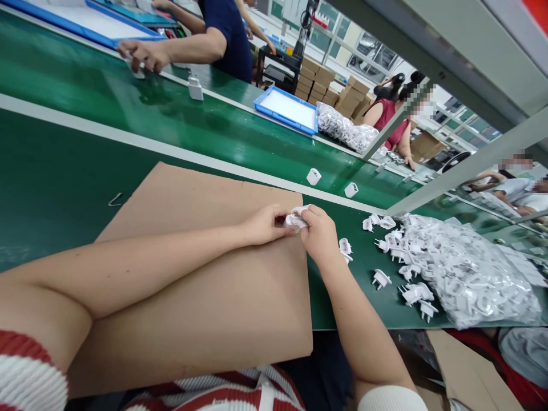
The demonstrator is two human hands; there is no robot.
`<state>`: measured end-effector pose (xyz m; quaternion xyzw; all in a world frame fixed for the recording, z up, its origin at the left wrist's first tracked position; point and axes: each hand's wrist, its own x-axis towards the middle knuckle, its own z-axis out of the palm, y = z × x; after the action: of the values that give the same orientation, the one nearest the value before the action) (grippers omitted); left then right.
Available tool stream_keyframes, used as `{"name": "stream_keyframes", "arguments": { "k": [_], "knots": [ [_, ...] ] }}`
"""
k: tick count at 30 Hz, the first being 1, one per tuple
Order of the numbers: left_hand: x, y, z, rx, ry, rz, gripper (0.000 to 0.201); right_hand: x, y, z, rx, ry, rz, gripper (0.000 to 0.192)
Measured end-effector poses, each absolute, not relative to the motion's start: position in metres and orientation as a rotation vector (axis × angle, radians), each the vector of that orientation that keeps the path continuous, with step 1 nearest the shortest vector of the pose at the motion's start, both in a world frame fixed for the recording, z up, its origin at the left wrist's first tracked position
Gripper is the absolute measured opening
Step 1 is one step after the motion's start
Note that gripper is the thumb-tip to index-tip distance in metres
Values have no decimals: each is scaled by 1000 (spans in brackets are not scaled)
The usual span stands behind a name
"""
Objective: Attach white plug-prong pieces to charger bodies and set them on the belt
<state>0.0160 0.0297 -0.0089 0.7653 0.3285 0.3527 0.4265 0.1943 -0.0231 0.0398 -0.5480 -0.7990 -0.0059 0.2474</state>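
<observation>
Above the right edge of a brown cardboard sheet point(240, 308), both my hands meet around a small white plastic charger part point(295, 219). My left hand point(269, 224) pinches its left side between thumb and fingers. From the right, my right hand point(319, 228) grips the other side, hiding much of it. Just past my right wrist lie white plug pieces point(345, 246), partly covered by the arm. More loose two-pin plug heads point(381, 278) are scattered farther right on the green table.
A clear bag of white plug parts point(466, 274) bulges at the right. Two white housings point(314, 176) sit on the green belt point(240, 145) beyond a pale rail. Across it, a co-worker's hand point(145, 55) holds a white piece near another charger point(195, 88) and a blue tray point(286, 109).
</observation>
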Motion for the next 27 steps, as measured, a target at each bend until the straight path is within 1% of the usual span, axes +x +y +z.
{"name": "stream_keyframes", "arguments": {
  "k": [3,8,10,12,14,16,18,19,21,23,25,27],
  "knots": [
    [17,31,-12,1890,841,874,40,192,-27,34,-1571,-2050,-47,26],
    [21,30,-11,1917,865,885,41,189,-30,28,-1633,-1987,-71,28],
    [23,28,-10,1928,867,903,41,188,-27,27,-1662,-1971,-40,28],
    [25,27,-10,1934,831,906,40,188,-24,28,-1669,-1919,67,30],
    [28,29,-11,1940,773,865,41,192,-25,30,-1655,-1833,239,38],
    [29,38,-10,1939,760,832,42,203,-34,35,-1634,-1762,297,53],
    [28,57,-6,1943,856,856,42,220,-56,38,-1656,-1766,143,64],
    [26,70,-3,1946,951,891,43,230,-69,39,-1697,-1793,13,64],
    [20,103,5,1953,1198,966,44,250,-97,38,-1900,-1820,-198,64],
    [13,140,14,1944,1449,1005,42,265,-117,35,-2173,-1768,-263,59],
    [5,171,20,1928,1616,976,36,273,-124,32,-2347,-1719,-181,49],
    [-2,194,23,1900,1687,948,34,277,-118,33,-2386,-1699,-52,39]
  ]
}}
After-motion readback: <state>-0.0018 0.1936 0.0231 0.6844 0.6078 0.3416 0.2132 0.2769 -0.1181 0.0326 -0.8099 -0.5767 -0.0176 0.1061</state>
